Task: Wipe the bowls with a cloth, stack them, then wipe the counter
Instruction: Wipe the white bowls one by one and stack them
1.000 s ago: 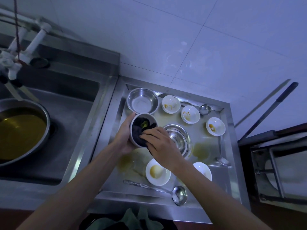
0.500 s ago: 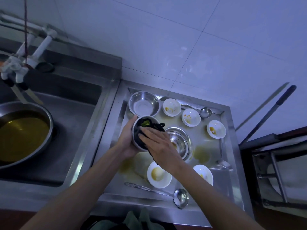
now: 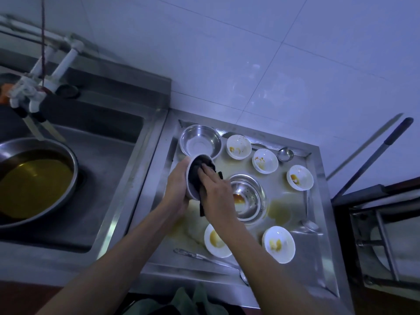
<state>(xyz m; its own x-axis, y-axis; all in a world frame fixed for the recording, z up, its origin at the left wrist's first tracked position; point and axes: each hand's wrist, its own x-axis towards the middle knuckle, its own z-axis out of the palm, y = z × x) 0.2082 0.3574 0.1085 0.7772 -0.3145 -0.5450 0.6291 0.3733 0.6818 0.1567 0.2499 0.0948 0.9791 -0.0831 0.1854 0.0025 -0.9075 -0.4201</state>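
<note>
Left hand (image 3: 176, 189) gripping tilted bowl (image 3: 190, 178) above counter (image 3: 159, 178), at 6 o'clock of steel bowl (image 3: 200, 142); right hand (image 3: 214, 192), fingers straight, pressing dark cloth (image 3: 197, 171) inside.

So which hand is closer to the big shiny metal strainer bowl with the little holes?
The right hand. It presses the dark cloth into the held white bowl, right beside the perforated metal strainer bowl's left rim. The left hand grips that bowl's far side, farther away.
</note>
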